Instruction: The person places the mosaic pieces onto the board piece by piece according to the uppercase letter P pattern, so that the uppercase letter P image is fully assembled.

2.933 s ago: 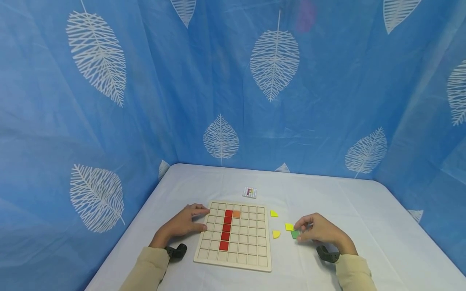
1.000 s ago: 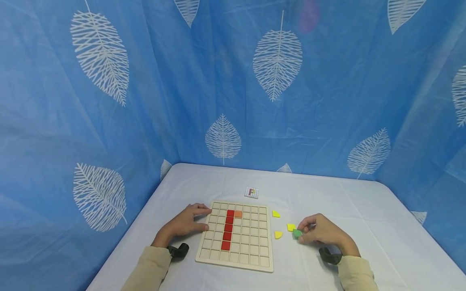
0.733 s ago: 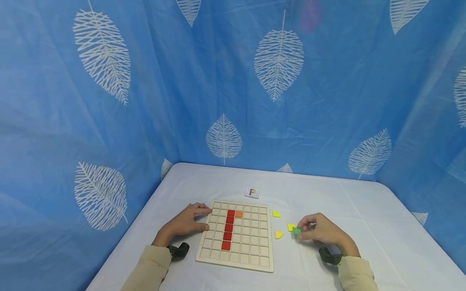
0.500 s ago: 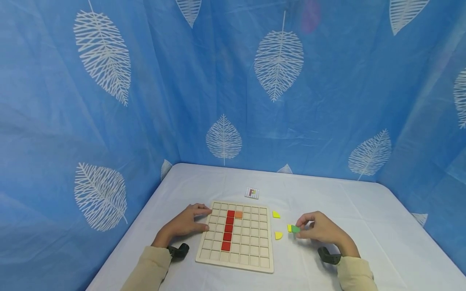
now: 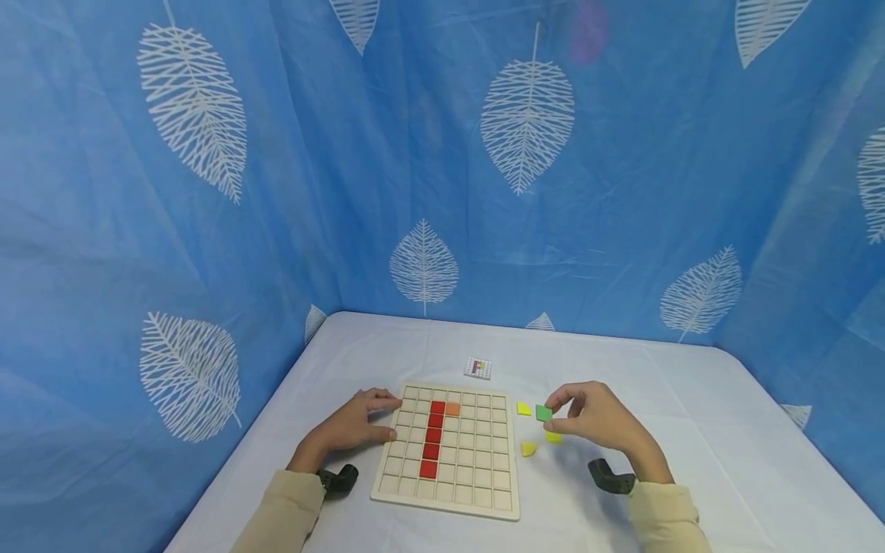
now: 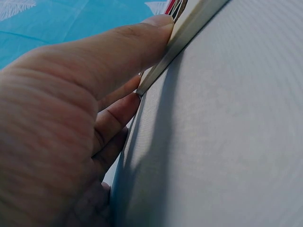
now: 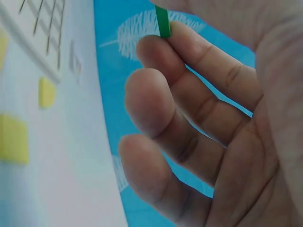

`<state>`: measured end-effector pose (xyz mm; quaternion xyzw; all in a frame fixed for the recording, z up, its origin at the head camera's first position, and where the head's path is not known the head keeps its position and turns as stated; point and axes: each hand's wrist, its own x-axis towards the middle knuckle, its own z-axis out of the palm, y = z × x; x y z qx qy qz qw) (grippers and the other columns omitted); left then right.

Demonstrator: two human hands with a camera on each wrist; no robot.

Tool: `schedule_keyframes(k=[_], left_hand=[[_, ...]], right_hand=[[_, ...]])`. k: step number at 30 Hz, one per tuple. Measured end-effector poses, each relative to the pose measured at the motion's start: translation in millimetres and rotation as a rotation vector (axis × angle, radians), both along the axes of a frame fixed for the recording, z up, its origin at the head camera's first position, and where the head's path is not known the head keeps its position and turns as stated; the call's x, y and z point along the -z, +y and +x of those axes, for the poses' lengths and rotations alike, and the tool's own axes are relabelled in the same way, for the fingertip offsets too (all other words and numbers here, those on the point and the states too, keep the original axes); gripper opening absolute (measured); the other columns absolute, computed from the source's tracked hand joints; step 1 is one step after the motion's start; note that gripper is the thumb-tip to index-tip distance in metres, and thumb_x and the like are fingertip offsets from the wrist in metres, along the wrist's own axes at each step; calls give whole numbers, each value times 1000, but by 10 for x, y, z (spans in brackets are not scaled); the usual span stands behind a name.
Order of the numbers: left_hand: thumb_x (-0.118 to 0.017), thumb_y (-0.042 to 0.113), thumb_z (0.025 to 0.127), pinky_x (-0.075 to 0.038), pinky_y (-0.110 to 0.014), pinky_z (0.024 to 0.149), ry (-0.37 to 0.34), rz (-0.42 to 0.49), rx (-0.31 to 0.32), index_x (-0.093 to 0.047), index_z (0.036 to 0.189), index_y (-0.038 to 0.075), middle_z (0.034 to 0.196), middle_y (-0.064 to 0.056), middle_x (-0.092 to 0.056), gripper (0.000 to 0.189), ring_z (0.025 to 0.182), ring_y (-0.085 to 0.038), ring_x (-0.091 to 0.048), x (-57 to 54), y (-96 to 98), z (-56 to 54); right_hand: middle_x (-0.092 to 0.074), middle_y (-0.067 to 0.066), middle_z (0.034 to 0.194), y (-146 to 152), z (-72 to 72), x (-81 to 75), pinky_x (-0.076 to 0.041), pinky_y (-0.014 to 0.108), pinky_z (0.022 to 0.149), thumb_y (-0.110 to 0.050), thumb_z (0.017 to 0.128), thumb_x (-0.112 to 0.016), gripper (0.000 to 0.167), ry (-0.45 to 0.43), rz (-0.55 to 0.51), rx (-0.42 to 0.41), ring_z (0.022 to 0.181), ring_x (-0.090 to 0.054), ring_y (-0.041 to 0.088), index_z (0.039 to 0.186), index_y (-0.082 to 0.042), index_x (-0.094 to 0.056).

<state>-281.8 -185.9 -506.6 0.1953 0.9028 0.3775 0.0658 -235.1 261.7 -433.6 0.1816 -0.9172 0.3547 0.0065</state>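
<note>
My right hand (image 5: 596,415) pinches a green square tile (image 5: 544,413) between thumb and fingertips, raised above the cloth to the right of the board. In the right wrist view the green tile (image 7: 163,22) shows edge-on, partly hidden by the thumb. A wooden grid board (image 5: 477,461) lies flat, with a column of red square tiles (image 5: 432,435) and one orange tile (image 5: 452,409) in its cells. My left hand (image 5: 351,422) rests at the board's left edge; in the left wrist view its thumb (image 6: 142,40) touches the board's rim (image 6: 177,45).
A yellow quarter-round tile (image 5: 523,409), another rounded yellow tile (image 5: 528,448) and a yellow square tile (image 5: 554,437) lie right of the board, the square partly under the right hand. Behind the board is a small pattern card (image 5: 478,368). A blue leaf-print curtain (image 5: 346,153) surrounds the white table (image 5: 664,399).
My right hand has picked up the green tile from beside the yellow square, then lifted it and moved it up and left in the head view. The left hand stays at the board.
</note>
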Motion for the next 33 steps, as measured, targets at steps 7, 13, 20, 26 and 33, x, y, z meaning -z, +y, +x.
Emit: schedule_keyframes(k=[7,13,20,26,33], left_hand=[[-83,36,80,-30,-64,115,-13,11,8,-63,137,15,144,-11,-52,64,142,-38,-37,15,-12,29],[-83,38,80,-31,-64,115,-6,2,-2,-63,137,16,146,-10,-51,65,144,-37,-36,11,3,29],[-83,39,79,-32,-63,115,-15,0,-19,-64,137,17,147,-9,-51,65,144,-36,-36,-10,20,14],[-84,38,78,-32,-63,115,-25,8,-26,-64,137,18,145,-7,-51,65,144,-35,-37,-33,25,27],[-83,39,79,-31,-62,116,-25,-2,-23,-63,138,19,146,-7,-51,65,144,-34,-37,-16,6,18]], right_hand=[[-71,-2,93,-223,-33,-88,-49,29,52,-33,76,-87,24,46,-28,-10,66,-60,11,95,-25,-74],[-73,-5,93,-386,-84,-138,-51,30,55,-32,76,-87,24,62,-81,28,68,-63,13,95,-24,-76],[-75,0,99,-566,-147,-182,-51,32,61,-37,77,-87,27,94,-155,97,72,-63,16,98,-23,-76],[-74,4,104,-681,-168,-172,-52,31,60,-37,79,-86,29,89,-259,105,70,-65,17,101,-20,-76],[-74,3,102,-840,-201,-65,-53,30,58,-37,79,-86,29,68,-312,111,70,-66,16,101,-20,-76]])
